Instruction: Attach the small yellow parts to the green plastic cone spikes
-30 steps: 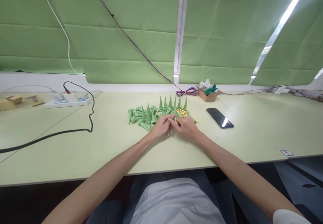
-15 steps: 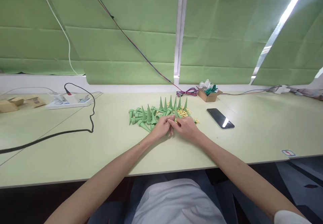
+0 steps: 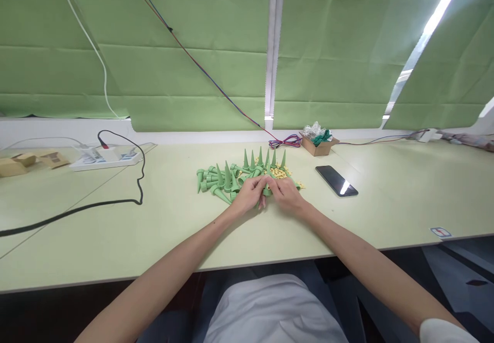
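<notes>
Several green cone-shaped spikes [image 3: 227, 177] lie and stand in a cluster on the pale table, some upright, others on their sides. Small yellow pieces [image 3: 281, 173] are heaped at the cluster's right side. In front of the cluster my left hand [image 3: 251, 190] has its fingers closed, meeting those of my right hand [image 3: 284, 193]. A green piece [image 3: 267, 191] shows between the two hands, at the fingertips. My right hand is closed in a pinch too. Which fingers bear on the green piece is partly hidden.
A black phone [image 3: 337, 181] lies to the right. Behind it stands a small cardboard box [image 3: 317, 147] with plastic and green material, beside a coiled cable [image 3: 285, 141]. At left are a power strip [image 3: 106, 160], a black cord [image 3: 96, 202] and cardboard pieces [image 3: 54, 158].
My fingertips have come together higher up, and a green piece now shows between my hands. The right fingers have shifted slightly. The view has moved a little.
</notes>
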